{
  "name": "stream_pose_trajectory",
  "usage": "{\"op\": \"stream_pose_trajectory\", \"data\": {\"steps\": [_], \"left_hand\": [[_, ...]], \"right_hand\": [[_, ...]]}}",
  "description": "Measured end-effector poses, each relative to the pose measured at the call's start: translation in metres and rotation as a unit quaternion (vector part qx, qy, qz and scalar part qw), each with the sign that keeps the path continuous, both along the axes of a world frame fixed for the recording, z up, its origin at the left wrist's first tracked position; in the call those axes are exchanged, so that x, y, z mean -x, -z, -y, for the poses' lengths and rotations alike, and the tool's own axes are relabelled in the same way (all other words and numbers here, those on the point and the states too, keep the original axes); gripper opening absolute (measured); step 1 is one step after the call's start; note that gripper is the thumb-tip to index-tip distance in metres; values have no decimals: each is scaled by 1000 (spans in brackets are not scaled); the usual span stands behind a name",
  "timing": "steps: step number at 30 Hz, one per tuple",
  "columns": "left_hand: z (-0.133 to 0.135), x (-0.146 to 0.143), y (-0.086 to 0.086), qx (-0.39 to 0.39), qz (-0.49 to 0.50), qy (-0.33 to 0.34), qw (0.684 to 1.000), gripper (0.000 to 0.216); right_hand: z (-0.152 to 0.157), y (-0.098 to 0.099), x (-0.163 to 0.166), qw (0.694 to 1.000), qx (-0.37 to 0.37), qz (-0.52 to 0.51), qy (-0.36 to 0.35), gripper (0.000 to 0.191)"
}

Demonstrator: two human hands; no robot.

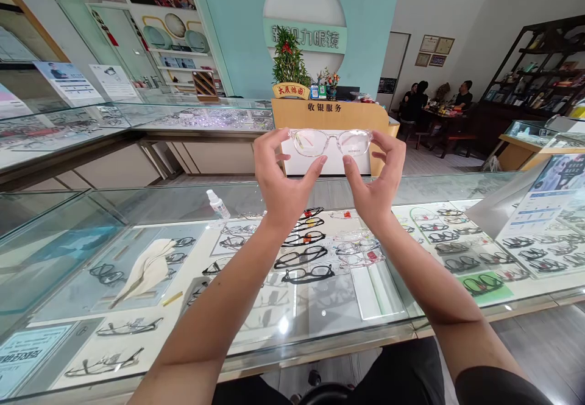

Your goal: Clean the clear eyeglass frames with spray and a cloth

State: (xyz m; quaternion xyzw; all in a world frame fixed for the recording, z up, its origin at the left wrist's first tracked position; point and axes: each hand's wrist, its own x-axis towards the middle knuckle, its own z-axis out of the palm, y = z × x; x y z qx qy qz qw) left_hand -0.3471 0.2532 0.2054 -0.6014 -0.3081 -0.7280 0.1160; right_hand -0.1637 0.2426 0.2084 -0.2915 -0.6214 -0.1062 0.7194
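A pair of clear-framed eyeglasses (333,142) is held up in front of me, above the glass display case, with printed lettering on its right lens. My left hand (286,176) grips the left end of the frame, thumb below and fingers curled at the side. At the opposite end, my right hand (375,176) has its thumb under the right lens and its fingers by the hinge. Below them, a row of dark-framed glasses (308,273) and several clear-framed glasses (359,246) lie in the display case (315,323).
A white spray bottle (217,204) stands left of my forearms. A cream cloth (145,269) lies further left. A folded sign (534,195) stands at the right. Beyond are a wooden cashier counter (365,111), more glass cases and seated people (464,95).
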Motion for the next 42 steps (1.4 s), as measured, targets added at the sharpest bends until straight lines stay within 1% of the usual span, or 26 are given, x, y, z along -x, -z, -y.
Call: {"op": "stream_pose_trajectory", "data": {"steps": [2,5,8,12,15,19,25,30,36,42], "left_hand": [[-3,1,2,14,3,-6,1000,67],[-8,3,3,28,7,-4,1000,68],[-9,5,3,18,14,7,1000,68],[-8,5,1,9,13,1,1000,67],[-6,5,1,12,3,-9,1000,67],[-6,6,1,9,-6,-3,1000,67],[-13,8,5,-22,-14,24,999,65],[-20,9,9,-10,-14,58,998,66],[-26,10,12,15,-17,73,997,70],[-28,10,14,20,-15,88,996,71]], "right_hand": [[3,-2,-1,1000,-4,6,-6,46],[5,-5,-4,999,-9,-3,-42,40],[1,-6,-10,997,-11,-29,-76,36],[-5,-9,-17,992,46,-55,-100,28],[-6,-13,-20,985,92,-80,-124,29],[-6,-16,-22,974,135,-103,-149,32],[3,-23,-20,946,204,-135,-214,28],[6,-25,-19,942,220,-124,-222,27],[7,-25,-19,949,215,-91,-210,34],[9,-26,-21,953,216,-72,-201,34]]}}
